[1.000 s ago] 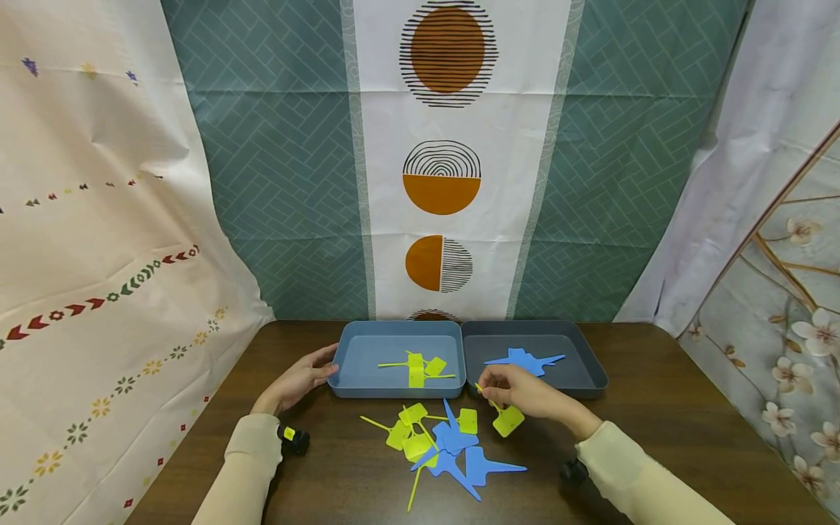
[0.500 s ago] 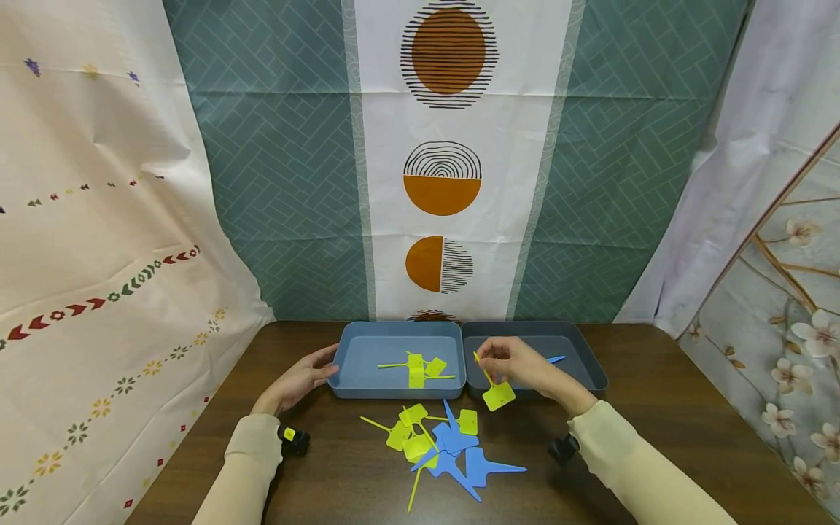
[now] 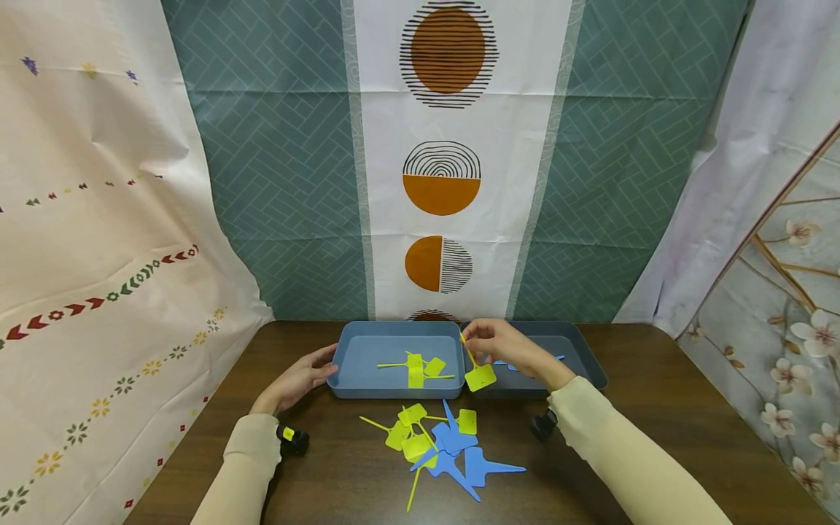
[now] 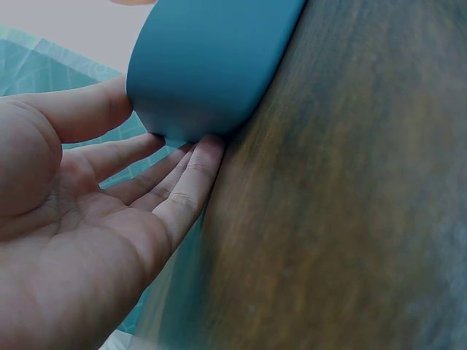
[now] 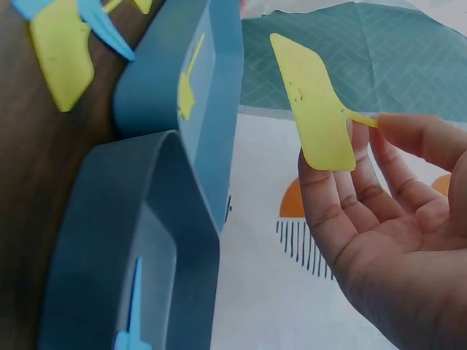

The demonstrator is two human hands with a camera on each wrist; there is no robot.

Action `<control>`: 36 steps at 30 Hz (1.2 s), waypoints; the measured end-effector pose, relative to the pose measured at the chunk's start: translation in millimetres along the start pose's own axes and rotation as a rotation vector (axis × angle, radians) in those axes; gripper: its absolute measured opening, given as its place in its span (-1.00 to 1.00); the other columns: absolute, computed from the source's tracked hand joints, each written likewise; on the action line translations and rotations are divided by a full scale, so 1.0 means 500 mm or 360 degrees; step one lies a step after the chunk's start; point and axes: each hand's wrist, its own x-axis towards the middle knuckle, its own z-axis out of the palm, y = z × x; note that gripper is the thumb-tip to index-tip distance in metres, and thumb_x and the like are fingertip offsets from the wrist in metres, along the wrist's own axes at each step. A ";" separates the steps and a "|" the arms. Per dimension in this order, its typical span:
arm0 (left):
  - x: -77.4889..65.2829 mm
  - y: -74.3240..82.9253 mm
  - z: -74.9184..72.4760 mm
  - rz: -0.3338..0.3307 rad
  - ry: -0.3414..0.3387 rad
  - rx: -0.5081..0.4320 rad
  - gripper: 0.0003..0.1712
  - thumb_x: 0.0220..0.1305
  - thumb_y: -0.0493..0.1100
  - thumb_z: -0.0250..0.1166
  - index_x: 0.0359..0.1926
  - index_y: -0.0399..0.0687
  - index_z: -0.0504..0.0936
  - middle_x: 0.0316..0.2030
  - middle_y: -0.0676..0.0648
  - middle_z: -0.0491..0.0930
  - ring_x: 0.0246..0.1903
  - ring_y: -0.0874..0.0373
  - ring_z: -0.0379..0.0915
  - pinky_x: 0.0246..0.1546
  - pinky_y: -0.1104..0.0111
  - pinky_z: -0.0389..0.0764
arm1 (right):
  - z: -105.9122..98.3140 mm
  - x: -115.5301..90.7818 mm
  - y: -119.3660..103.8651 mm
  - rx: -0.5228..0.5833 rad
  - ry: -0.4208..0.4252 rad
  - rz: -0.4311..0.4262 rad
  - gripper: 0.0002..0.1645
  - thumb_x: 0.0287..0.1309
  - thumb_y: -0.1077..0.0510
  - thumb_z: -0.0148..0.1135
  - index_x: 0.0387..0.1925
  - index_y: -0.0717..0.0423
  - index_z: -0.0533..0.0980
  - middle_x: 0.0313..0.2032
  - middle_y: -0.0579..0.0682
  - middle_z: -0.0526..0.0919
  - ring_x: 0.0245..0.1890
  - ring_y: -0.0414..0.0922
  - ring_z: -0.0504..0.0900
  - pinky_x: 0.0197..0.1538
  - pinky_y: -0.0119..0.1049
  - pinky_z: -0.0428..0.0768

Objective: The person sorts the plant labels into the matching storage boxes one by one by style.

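Observation:
My right hand (image 3: 505, 346) pinches the thin stem of a yellow plant label (image 3: 481, 377) between thumb and fingers, its flat head hanging down. The hand is above the left end of the dark grey tray (image 3: 593, 375), near the blue-grey tray (image 3: 348, 390). In the right wrist view the label's wide face shows clear of both trays. My left hand (image 3: 298, 383) holds the left end of the blue-grey tray; in the left wrist view its thumb is at the rim and its fingers touch the outer wall. Several yellow plant labels (image 3: 415, 370) lie in that tray.
Blue plant labels (image 3: 505, 364) lie in the dark grey tray, partly hidden behind my right hand. In front of the trays, a loose pile mixes yellow labels (image 3: 413, 415) and blue labels (image 3: 456, 437) on the brown table (image 3: 341, 481). Patterned cloth (image 3: 295, 219) hangs behind.
My right hand has moved left and away from me, carrying the yellow label from the dark tray's front edge toward the blue-grey tray. The left hand has stayed put.

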 end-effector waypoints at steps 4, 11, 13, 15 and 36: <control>0.000 0.000 0.000 -0.0004 0.0004 0.0008 -0.18 0.64 -0.22 0.06 0.65 -0.33 -0.18 0.59 -0.46 -0.14 0.55 -0.39 -0.10 0.51 -0.18 0.05 | 0.002 0.036 -0.015 0.0020 0.0012 0.0013 -0.82 0.51 0.15 0.18 -0.02 0.19 0.54 -0.31 0.09 0.61 -0.38 0.01 0.57 -0.35 -0.24 0.51; 0.003 0.000 0.004 -0.0029 0.0010 -0.0007 -0.22 0.64 -0.28 0.01 0.65 -0.31 -0.17 0.58 -0.45 -0.11 0.55 -0.37 -0.08 0.51 -0.18 0.06 | 0.011 0.093 -0.033 0.0076 0.0063 0.0047 -0.84 0.53 0.20 0.15 0.00 0.20 0.53 -0.32 0.12 0.63 -0.38 0.01 0.58 -0.36 -0.21 0.52; 0.005 0.000 0.006 -0.0033 0.0010 -0.0009 -0.23 0.64 -0.29 0.00 0.65 -0.31 -0.17 0.58 -0.45 -0.11 0.55 -0.37 -0.08 0.51 -0.19 0.06 | 0.016 0.104 -0.034 0.0066 0.0070 0.0049 -0.84 0.54 0.20 0.14 0.01 0.19 0.52 -0.34 0.13 0.63 -0.39 0.00 0.58 -0.38 -0.22 0.50; 0.006 0.000 0.007 -0.0032 0.0009 -0.0009 -0.23 0.64 -0.29 0.00 0.65 -0.31 -0.17 0.59 -0.44 -0.12 0.55 -0.37 -0.08 0.51 -0.19 0.05 | 0.022 0.112 -0.035 0.0048 0.0085 0.0049 -0.85 0.53 0.20 0.16 0.01 0.18 0.53 -0.35 0.12 0.64 -0.39 -0.01 0.58 -0.39 -0.23 0.49; 0.000 0.004 0.003 -0.0028 0.0016 -0.0016 -0.22 0.65 -0.27 0.01 0.66 -0.29 -0.17 0.60 -0.43 -0.17 0.56 -0.38 -0.15 0.52 -0.21 0.00 | 0.040 0.135 -0.016 -0.0184 0.0047 0.0089 -0.62 0.59 0.14 0.07 0.27 0.23 0.47 0.13 0.20 0.57 -0.13 -0.02 0.62 0.01 0.06 0.68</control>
